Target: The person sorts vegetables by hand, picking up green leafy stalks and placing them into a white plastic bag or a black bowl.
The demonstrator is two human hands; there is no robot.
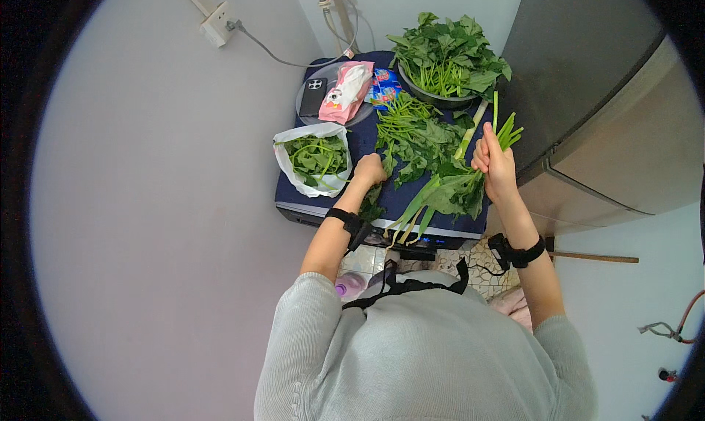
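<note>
My right hand (pixel 495 159) is closed round a bunch of leafy green stems (pixel 460 192); cut ends stick up above the fist and leaves hang below. My left hand (pixel 370 169) is curled at the left edge of a loose pile of leafy greens (pixel 427 137), with leaves beside and below it; whether it grips one is hidden. A white plastic bag (pixel 282 165) holding greens stands open left of that hand. Behind, a dark bowl (pixel 435 100) is heaped with more leafy stems. A long leek or scallion (pixel 471 131) lies between the pile and my right hand.
The dark blue cloth (pixel 358 140) covers an appliance top. At its back left, a clear round lid or tray (pixel 302 98) bears a black phone (pixel 313 97) and a pink wipes pack (pixel 347 93); a blue packet (pixel 386 85) is alongside. Walls and a refrigerator (pixel 573 101) flank it.
</note>
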